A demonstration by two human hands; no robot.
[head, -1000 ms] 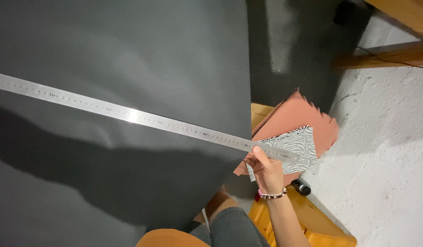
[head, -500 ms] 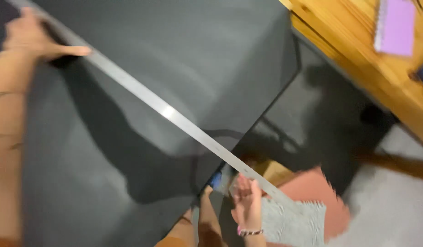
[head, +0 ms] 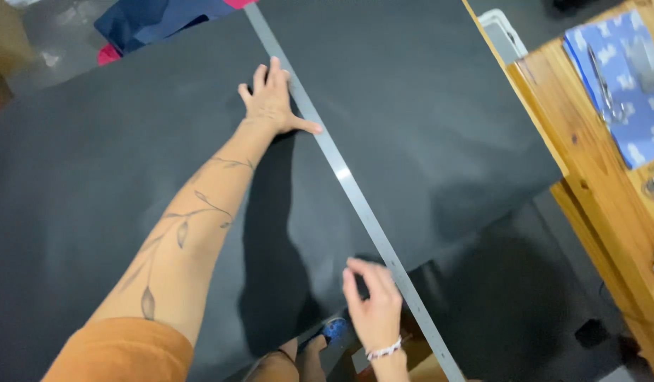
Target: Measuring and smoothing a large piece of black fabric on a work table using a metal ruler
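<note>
Both hands (head: 272, 99) (head: 373, 304) press a steel ruler (head: 348, 184) across black sheet (head: 426, 120) beside wooden table (head: 589, 141).

No packages, labels, signs or screens in view right now.

— Where does the head view look from?
— From above, steeply down over the black sheet (head: 426, 106), close to both arms.
— Which way?
— Forward, wooden table (head: 589, 134) at right.
</note>
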